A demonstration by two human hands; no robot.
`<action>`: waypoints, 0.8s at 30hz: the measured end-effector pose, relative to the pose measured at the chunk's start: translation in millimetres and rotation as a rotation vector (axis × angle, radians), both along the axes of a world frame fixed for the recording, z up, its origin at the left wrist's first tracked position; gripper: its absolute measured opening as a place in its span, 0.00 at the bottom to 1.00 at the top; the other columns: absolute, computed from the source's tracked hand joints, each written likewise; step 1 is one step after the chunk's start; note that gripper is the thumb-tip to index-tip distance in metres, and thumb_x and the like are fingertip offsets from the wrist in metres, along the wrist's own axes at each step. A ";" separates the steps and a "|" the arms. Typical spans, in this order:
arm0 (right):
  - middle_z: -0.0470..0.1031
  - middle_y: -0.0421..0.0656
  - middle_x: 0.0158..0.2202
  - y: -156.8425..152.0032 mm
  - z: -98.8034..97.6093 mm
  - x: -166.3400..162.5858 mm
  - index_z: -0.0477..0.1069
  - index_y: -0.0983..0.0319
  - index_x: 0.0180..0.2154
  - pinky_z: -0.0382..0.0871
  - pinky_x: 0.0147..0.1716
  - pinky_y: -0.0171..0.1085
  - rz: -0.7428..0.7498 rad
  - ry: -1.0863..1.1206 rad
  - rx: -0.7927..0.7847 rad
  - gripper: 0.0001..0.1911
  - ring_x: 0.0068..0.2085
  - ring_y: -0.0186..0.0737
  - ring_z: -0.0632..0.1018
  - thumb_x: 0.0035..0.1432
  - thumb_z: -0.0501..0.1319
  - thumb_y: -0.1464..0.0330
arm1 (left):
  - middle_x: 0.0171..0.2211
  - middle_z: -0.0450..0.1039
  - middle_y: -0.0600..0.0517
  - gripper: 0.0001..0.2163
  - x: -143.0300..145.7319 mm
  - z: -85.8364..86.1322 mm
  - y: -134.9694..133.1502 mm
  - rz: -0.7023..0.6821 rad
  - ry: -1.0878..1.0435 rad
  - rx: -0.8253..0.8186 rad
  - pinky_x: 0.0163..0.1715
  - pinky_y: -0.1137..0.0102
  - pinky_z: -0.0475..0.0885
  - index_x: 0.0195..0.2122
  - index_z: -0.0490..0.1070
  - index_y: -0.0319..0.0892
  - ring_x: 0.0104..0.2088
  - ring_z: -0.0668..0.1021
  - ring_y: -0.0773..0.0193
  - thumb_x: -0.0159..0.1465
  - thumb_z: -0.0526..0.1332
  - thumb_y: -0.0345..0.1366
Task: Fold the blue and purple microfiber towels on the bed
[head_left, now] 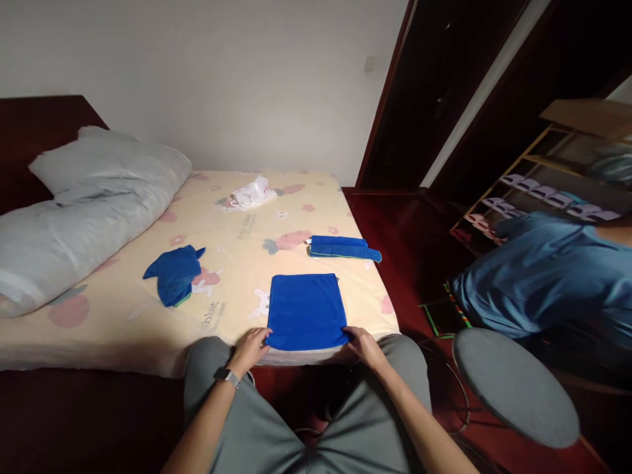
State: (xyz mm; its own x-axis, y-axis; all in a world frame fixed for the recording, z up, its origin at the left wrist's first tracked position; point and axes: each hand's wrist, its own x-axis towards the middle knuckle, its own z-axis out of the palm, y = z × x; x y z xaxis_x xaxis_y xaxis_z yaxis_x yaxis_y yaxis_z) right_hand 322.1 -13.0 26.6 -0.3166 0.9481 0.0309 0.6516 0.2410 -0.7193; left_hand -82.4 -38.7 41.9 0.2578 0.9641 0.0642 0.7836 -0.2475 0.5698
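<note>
A blue cloth [306,309] lies flat and folded to a square on the near edge of the bed [237,243]. My left hand [251,347] pinches its near left corner. My right hand [361,342] pinches its near right corner. Both hands rest at the mattress edge above my knees in grey trousers. A watch sits on my left wrist. A crumpled blue cloth [174,273] lies further left on the sheet. A folded blue cloth stack [343,248] lies beyond, toward the right edge.
A grey pillow [83,204] fills the bed's left side. A white crumpled bag [253,193] lies near the far edge. A round grey stool [513,385] stands at right. Another person in a blue shirt [548,276] bends near a shoe rack [543,197].
</note>
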 end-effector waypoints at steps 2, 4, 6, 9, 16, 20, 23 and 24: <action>0.79 0.49 0.49 4.1 -3.6 1.2 0.75 0.61 0.49 0.70 0.54 0.48 -0.068 0.093 -0.058 0.20 0.50 0.48 0.78 0.54 0.57 0.70 | 0.44 0.79 0.49 0.14 -2.0 -3.7 2.8 0.062 -0.076 -0.028 0.48 0.64 0.74 0.48 0.73 0.47 0.44 0.80 0.59 0.61 0.60 0.32; 0.81 0.48 0.45 8.3 -8.5 1.3 0.76 0.61 0.47 0.73 0.49 0.47 -0.151 0.186 -0.109 0.18 0.45 0.49 0.81 0.57 0.56 0.64 | 0.41 0.80 0.49 0.11 -3.6 -8.6 5.5 0.138 -0.149 -0.051 0.45 0.64 0.76 0.47 0.73 0.46 0.41 0.81 0.59 0.63 0.60 0.38; 0.82 0.48 0.42 12.6 -13.6 -0.2 0.76 0.61 0.45 0.75 0.45 0.46 -0.224 0.263 -0.134 0.19 0.42 0.50 0.82 0.59 0.56 0.59 | 0.38 0.80 0.49 0.12 -4.0 -15.0 8.8 0.203 -0.228 -0.062 0.43 0.63 0.77 0.47 0.73 0.46 0.40 0.82 0.58 0.64 0.60 0.42; 0.82 0.48 0.41 18.3 -19.2 -4.0 0.75 0.60 0.43 0.75 0.46 0.47 -0.281 0.301 -0.122 0.19 0.43 0.51 0.82 0.59 0.56 0.55 | 0.37 0.79 0.48 0.15 -2.5 -24.6 14.0 0.242 -0.320 -0.048 0.43 0.63 0.77 0.49 0.70 0.44 0.40 0.82 0.59 0.64 0.58 0.45; 0.81 0.48 0.43 20.9 -18.6 -8.9 0.74 0.59 0.46 0.73 0.49 0.47 -0.283 0.253 -0.093 0.21 0.45 0.50 0.81 0.62 0.53 0.54 | 0.38 0.76 0.51 0.22 1.6 -30.7 13.4 0.228 -0.358 -0.052 0.40 0.65 0.77 0.55 0.66 0.44 0.36 0.80 0.63 0.62 0.62 0.45; 0.81 0.48 0.43 22.7 -18.5 -11.4 0.74 0.61 0.46 0.74 0.48 0.45 -0.272 0.294 -0.060 0.22 0.44 0.49 0.81 0.63 0.52 0.53 | 0.38 0.76 0.50 0.19 -0.2 -36.6 15.3 0.246 -0.392 -0.071 0.44 0.63 0.76 0.55 0.65 0.44 0.40 0.80 0.62 0.64 0.59 0.41; 0.81 0.50 0.43 24.0 -20.6 -11.7 0.74 0.61 0.46 0.74 0.47 0.45 -0.283 0.294 -0.056 0.22 0.44 0.49 0.81 0.63 0.52 0.53 | 0.37 0.76 0.49 0.18 -1.0 -41.0 18.2 0.283 -0.382 -0.052 0.43 0.63 0.76 0.55 0.65 0.43 0.39 0.81 0.61 0.65 0.57 0.42; 0.81 0.50 0.42 24.0 -21.3 -11.4 0.73 0.61 0.46 0.75 0.46 0.45 -0.284 0.284 -0.057 0.22 0.43 0.49 0.81 0.62 0.52 0.53 | 0.36 0.76 0.50 0.18 -1.0 -41.6 18.7 0.293 -0.368 -0.050 0.43 0.63 0.76 0.55 0.66 0.43 0.38 0.81 0.61 0.65 0.57 0.42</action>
State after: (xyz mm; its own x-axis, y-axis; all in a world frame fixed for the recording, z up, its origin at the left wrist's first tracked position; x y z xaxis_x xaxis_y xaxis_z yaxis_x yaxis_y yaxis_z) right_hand 310.7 11.0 5.2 -0.0280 0.9993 0.0241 0.4596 0.0343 -0.8875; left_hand -83.4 -20.0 0.3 -0.0566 0.9970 0.0524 0.5601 -0.0117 0.8284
